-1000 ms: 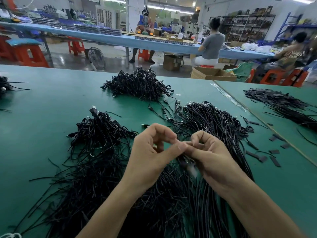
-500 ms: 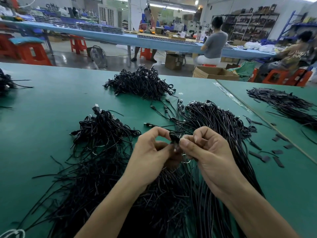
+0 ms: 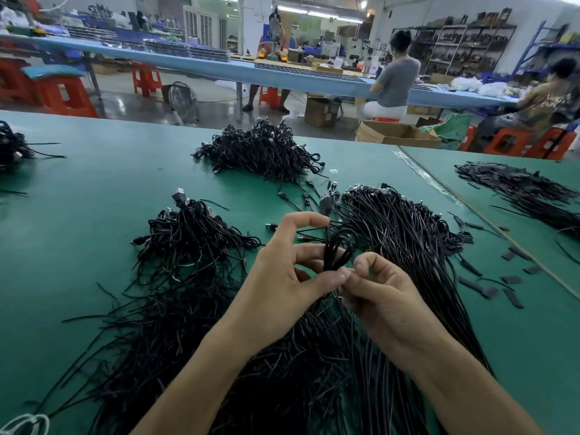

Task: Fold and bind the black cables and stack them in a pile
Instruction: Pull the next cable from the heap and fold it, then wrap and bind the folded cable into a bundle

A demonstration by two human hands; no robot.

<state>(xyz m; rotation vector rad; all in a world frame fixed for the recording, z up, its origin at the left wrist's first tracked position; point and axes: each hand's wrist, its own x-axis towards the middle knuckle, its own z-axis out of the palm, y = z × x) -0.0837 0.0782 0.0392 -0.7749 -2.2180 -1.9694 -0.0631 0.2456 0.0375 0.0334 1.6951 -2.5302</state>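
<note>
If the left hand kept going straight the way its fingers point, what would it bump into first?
Probably the right hand. The left hand points to the right, and its fingers already pinch the folded black cable right against the right hand's fingers. Depth is hard to judge, but they look almost touching.

Beyond our green counter [image 3: 94, 189] we see red stools [image 3: 62, 95], a floor fan [image 3: 183, 100] and open cardboard boxes [image 3: 395, 135]. Three people sit at a long blue counter [image 3: 219, 69], with shelves [image 3: 464, 48] along the far wall.
</note>
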